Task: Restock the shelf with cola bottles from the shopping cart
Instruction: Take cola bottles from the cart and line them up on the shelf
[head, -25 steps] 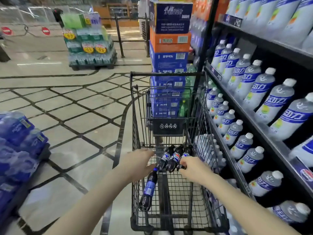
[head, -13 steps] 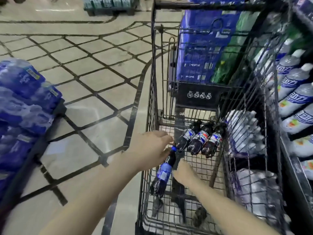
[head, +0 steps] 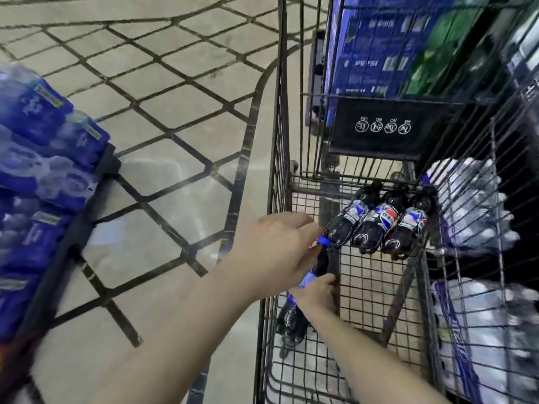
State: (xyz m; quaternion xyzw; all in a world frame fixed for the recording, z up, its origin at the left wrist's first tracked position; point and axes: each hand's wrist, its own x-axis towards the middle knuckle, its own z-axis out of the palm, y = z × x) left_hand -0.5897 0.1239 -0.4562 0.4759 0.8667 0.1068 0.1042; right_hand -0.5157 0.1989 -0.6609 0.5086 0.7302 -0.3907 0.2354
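The fingers of the left hand are curled round the neck of a cola bottle, just under its blue cap, and the fingers of the right hand are wrapped round the same bottle lower down, about its blue label — both hands hold it inside the shopping cart. This bottle stands nearly upright against the cart's left wire wall, its long axis running from the cap at the top down and slightly leftward to the dark base near the cart's mesh floor. Three more cola bottles lie side by side further in, at the cart's far end; their long axes are tilted, with the caps pointing up and away toward the far wall and the rounded bases toward the camera, and the nearest of them is just beside the held bottle's cap. A black panel with white round symbols hangs on the cart's far wall above them. Beyond that wall stand blue cartons and something green, blurred. To the right of the cart, through its wires, are white bottles in wrapped packs on dark shelving. To the left of the cart lies a pale tiled floor crossed by dark diagonal lines — and further left, blue shrink-wrapped packs are stacked on a dark pallet.
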